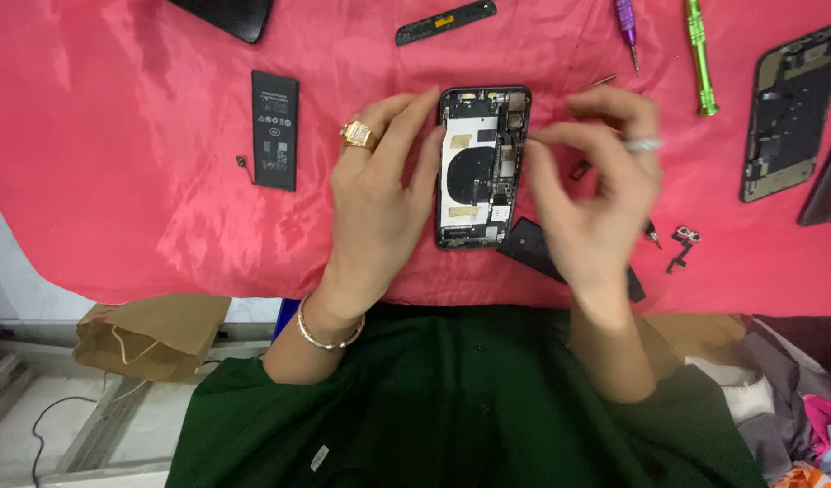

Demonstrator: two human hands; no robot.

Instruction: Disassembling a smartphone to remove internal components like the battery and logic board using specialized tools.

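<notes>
Left hand (pixel 379 194) flat and open, bracing opened phone (pixel 481 167) on red cloth (pixel 117 181); right hand (pixel 596 185) loosely curled at its right edge, grip unclear.

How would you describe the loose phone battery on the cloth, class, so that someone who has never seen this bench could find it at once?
Start from the red cloth covering the bench, then go to the opened phone between the two hands. Past the left hand, further left, lies the battery: a flat, plain black rectangle, lying alone, showing no circuitry unlike the opened phones.
</notes>
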